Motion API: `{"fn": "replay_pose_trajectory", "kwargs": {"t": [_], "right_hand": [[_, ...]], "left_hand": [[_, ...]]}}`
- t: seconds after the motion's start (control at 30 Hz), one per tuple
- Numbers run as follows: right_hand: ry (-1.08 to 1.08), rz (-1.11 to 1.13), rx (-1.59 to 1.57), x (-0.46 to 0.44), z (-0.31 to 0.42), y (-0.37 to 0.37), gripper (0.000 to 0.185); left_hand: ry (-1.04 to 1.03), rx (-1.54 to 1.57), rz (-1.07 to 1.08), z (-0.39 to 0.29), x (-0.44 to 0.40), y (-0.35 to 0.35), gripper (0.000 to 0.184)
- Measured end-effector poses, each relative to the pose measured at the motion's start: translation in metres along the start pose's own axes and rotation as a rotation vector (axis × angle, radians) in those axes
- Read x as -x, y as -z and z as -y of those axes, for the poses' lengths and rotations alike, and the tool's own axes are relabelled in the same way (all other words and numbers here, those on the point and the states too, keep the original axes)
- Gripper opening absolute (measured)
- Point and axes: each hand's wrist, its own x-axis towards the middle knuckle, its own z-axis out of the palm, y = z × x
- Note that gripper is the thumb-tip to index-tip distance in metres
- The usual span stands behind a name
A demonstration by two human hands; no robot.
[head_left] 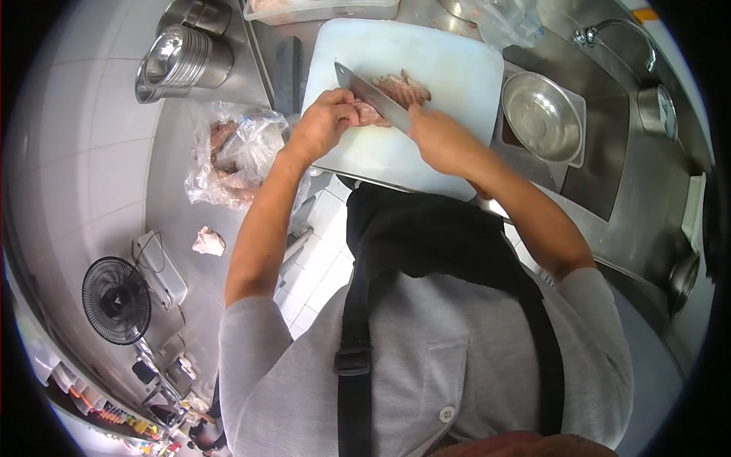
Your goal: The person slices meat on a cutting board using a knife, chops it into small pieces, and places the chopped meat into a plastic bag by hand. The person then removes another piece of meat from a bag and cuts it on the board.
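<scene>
A cleaver (371,96) with a broad steel blade lies across a piece of raw meat (371,116) on the white cutting board (449,68). My right hand (444,140) is closed round the cleaver's handle, which the fingers mostly hide. On the other side of the blade, my left hand (326,124) presses the meat down with curled fingers. Beyond the blade sits a pile of cut meat slices (405,87). Whether the edge is through the meat cannot be made out.
Left of the board are a plastic bag of raw meat (236,156), a loose meat piece (209,241), a dark sharpening stone (287,75) and stacked steel containers (186,59). A sink with a steel bowl (539,116) and faucet (620,38) is on the right. A fan (116,300) stands lower left.
</scene>
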Motion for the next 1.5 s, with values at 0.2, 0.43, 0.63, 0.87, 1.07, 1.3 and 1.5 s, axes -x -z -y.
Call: {"fn": "replay_pose_trajectory", "kwargs": {"t": [0.2,0.43,0.63,0.87,1.07,1.3,1.5], "right_hand": [[0.007,-0.175,-0.029,-0.017,-0.006,-0.046,0.018],[-0.051,-0.126,0.07,-0.001,0.021,-0.055,0.02],[0.065,-0.189,-0.042,0.016,0.005,-0.061,0.019],[-0.023,-0.122,-0.036,0.023,0.007,-0.047,0.021],[0.064,-0.202,0.129,0.022,0.012,-0.056,0.022],[0.07,-0.205,0.157,0.027,0.011,-0.048,0.022],[-0.015,-0.127,0.037,0.02,-0.004,-0.051,0.027]], "left_hand": [[0.018,0.018,-0.068,0.006,0.0,-0.008,0.019],[0.075,-0.015,-0.08,0.002,0.009,-0.013,0.021],[0.05,0.05,-0.189,-0.009,0.014,-0.016,0.011],[0.008,-0.105,-0.371,-0.036,-0.026,0.025,0.017],[0.244,-0.586,0.537,-0.027,-0.133,0.03,0.031],[0.193,-0.641,0.478,-0.027,-0.145,0.003,0.032],[0.273,-0.099,-0.035,-0.054,-0.067,0.056,0.022]]}}
